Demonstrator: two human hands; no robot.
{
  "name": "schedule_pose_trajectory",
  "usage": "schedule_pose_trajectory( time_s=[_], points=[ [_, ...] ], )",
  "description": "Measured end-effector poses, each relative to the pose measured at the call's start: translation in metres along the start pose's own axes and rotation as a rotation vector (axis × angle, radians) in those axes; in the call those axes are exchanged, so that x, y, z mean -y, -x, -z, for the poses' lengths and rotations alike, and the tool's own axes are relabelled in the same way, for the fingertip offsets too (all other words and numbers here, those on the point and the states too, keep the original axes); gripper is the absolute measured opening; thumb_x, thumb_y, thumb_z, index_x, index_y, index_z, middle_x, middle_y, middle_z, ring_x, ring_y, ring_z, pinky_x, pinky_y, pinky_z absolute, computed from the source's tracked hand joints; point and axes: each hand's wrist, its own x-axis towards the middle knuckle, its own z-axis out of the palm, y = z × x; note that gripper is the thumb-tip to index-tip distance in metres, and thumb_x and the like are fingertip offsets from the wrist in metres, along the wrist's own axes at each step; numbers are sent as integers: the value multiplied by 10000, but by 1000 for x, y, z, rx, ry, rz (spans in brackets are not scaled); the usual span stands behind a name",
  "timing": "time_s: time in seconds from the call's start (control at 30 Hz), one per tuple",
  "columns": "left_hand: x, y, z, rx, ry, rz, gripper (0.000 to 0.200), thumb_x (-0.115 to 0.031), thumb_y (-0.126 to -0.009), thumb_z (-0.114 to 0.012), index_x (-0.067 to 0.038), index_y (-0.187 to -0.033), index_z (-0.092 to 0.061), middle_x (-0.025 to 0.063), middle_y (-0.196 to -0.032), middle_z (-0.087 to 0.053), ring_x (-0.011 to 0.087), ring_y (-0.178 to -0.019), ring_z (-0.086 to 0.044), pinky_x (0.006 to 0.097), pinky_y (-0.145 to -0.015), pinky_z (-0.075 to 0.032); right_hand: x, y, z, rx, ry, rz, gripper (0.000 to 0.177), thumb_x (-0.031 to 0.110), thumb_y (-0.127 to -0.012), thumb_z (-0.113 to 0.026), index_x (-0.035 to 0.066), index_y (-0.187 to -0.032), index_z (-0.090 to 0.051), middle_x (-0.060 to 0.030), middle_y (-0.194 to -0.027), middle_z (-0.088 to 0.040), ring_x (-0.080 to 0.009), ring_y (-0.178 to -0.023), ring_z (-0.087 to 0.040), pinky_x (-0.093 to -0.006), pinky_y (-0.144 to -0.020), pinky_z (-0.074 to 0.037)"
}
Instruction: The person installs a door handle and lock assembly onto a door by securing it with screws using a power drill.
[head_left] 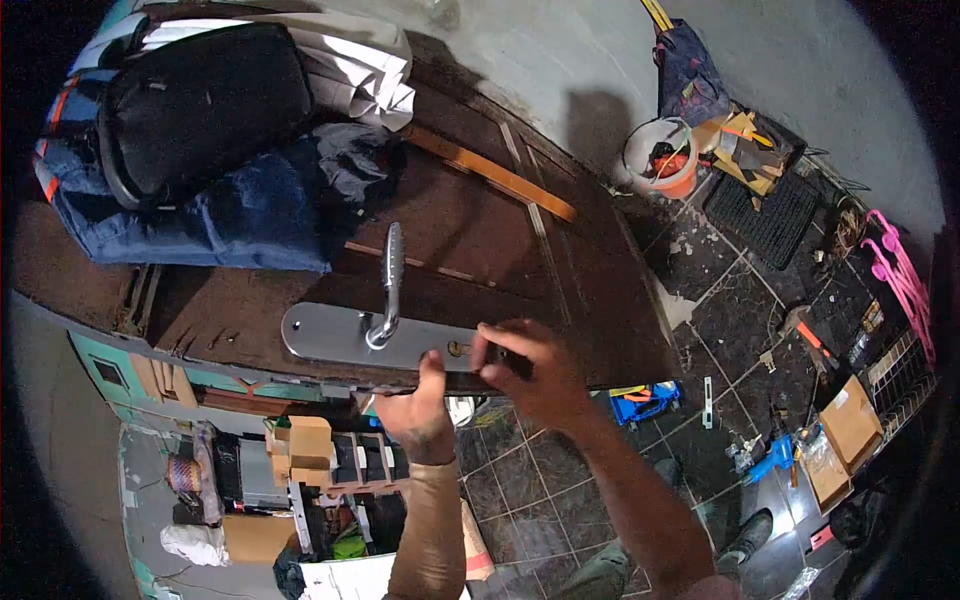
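Observation:
A silver door handle plate point(335, 335) lies along the near edge of a dark brown wooden door point(600, 290). Its lever point(392, 270) sticks up from the plate, and a brass-coloured keyhole part shows near the right end. My left hand point(418, 415) is closed at the door's edge, thumb up against the plate and fingers partly hidden below. At the plate's right end, my right hand point(530, 365) has thumb and fingertips pinched close together. Whatever sits between them is too small or hidden to make out.
A dark blue bag point(220, 220) and an orange-brown wooden strip point(500, 180) lie on the door. On the tiled floor are a white bucket point(640, 150), a hammer point(810, 330), a blue drill point(770, 460) and a blue case point(645, 403). Cardboard boxes point(305, 445) stand lower left.

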Motion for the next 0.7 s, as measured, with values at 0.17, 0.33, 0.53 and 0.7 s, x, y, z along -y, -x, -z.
schedule_pose_trajectory(
  time_s=[0.17,0.33,0.53,0.7],
  points=[
    [4,2,-8,-136,-27,-23,408,-64,-804,-759,54,-1137,-555,135,-1064,-665,211,-948,-630,336,-898,-487,2,-48,10,-514,-941,-183,298,282,-983,-530,64,-786,-582,-48,-705,-548,-164,-613,-513,-299,-606,-430],
    [3,1,-10,-81,-31,-84,332,-72,-857,-695,50,-1137,-566,112,-1085,-641,208,-968,-593,356,-917,-464,39,-78,-36,-387,-1463,-292,452,277,-1002,-470,135,-594,-339,32,-532,-271,-99,-453,-181,-279,-457,-206],
    [6,0,-6,-77,-17,-99,391,-52,-835,-721,44,-1172,-549,122,-1123,-632,204,-998,-595,354,-936,-466,25,-81,-12,-252,-1767,-193,434,290,-992,-483,153,-607,-338,36,-543,-270,-92,-482,-224,-281,-462,-221],
    [4,3,-11,-60,95,-93,437,-38,-817,-758,47,-1176,-523,130,-1102,-641,213,-984,-617,354,-927,-487,20,-61,-32,-250,-1514,-224,443,286,-995,-499,145,-610,-331,27,-549,-270,-87,-490,-238,-264,-476,-231]
  ],
)
